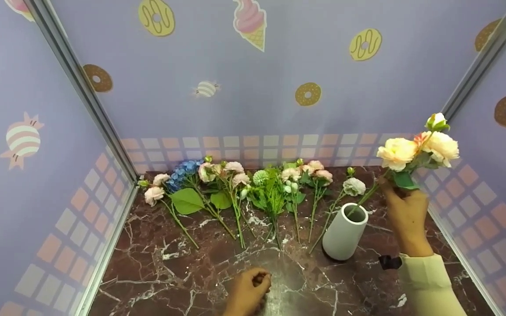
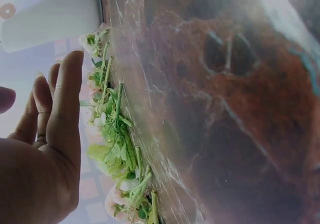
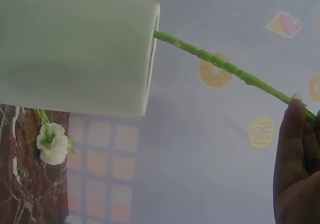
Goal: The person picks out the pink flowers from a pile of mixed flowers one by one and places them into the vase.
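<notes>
Cream flower: right hand grips the stem, lower end inside the white vase at right. Left hand, near side: relaxed, fingers loosely bent.

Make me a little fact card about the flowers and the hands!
Right hand: holds the stem of the cream flowers
Stem's lower end: inside the mouth of the vase
Vase: white, standing upright on the table
Left hand: holding nothing
Lying at the back: pink flowers, a blue flower, a white flower
</notes>
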`<state>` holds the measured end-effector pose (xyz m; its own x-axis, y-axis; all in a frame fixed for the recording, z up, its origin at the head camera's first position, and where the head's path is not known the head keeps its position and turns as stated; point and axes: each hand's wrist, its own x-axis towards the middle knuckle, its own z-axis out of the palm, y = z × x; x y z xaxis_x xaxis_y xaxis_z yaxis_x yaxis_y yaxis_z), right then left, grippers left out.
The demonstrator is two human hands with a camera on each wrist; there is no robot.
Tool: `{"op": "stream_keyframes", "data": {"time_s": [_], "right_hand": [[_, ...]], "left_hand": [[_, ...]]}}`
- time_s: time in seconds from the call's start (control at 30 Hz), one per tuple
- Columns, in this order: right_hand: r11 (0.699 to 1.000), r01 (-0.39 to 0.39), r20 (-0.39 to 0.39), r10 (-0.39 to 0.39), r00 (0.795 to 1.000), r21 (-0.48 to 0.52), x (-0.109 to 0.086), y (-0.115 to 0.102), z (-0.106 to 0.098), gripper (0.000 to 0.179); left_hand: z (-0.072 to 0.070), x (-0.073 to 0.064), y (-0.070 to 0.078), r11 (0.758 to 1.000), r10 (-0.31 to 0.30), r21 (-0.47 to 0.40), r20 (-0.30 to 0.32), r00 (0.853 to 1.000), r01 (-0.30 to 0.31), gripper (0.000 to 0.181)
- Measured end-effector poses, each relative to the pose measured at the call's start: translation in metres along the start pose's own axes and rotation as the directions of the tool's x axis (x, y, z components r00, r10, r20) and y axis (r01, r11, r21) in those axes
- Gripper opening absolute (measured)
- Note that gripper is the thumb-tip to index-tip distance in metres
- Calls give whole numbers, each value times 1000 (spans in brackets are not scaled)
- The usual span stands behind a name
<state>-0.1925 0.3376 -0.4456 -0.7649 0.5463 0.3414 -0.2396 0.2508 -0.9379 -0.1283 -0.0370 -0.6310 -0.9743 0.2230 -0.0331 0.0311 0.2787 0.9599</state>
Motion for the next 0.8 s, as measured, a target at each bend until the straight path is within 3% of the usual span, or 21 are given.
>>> {"op": "stream_keyframes", "data": {"time_s": [0.27,0.47,0.8], "right_hand": [[998,17,19,-16,1000,-54,-2,14,1,16],[990,-19,-4,19,1000,-137,-5,22,3,16],[994,-39,34,43,999,-101,-12,29,8,22]], "left_hand": [[-1,-1,0,1000,-19,1,19,1000,19,19],[-1,-1,0,1000,-16,-15,10,1000,17,18],[-5,-3,1,999,-31,-34,-18,999,31,18]]}}
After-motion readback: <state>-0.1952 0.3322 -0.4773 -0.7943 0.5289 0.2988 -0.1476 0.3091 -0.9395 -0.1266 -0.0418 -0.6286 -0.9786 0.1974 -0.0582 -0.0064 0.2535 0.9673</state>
